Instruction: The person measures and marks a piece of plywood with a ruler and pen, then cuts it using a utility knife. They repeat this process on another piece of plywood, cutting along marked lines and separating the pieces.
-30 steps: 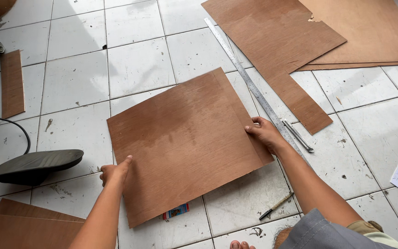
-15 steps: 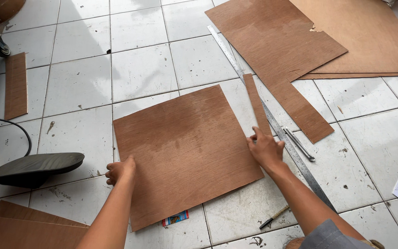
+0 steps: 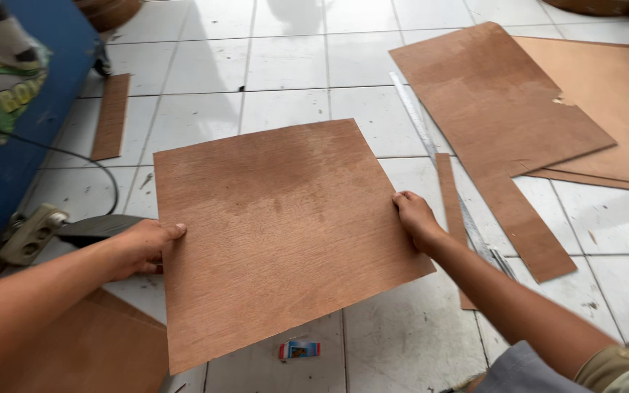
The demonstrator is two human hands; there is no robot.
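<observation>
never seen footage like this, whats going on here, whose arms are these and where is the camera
The camera is worn on a person's head and looks down, so the two bare arms coming in from the bottom are that person's own. The left hand grips the left edge of a square brown plywood sheet, and the right hand grips its right edge. The sheet is over a white tiled floor. Around it are larger plywood pieces, narrow offcut strips, a long metal ruler, a black cable running to a power strip, and a small wrapper.
</observation>
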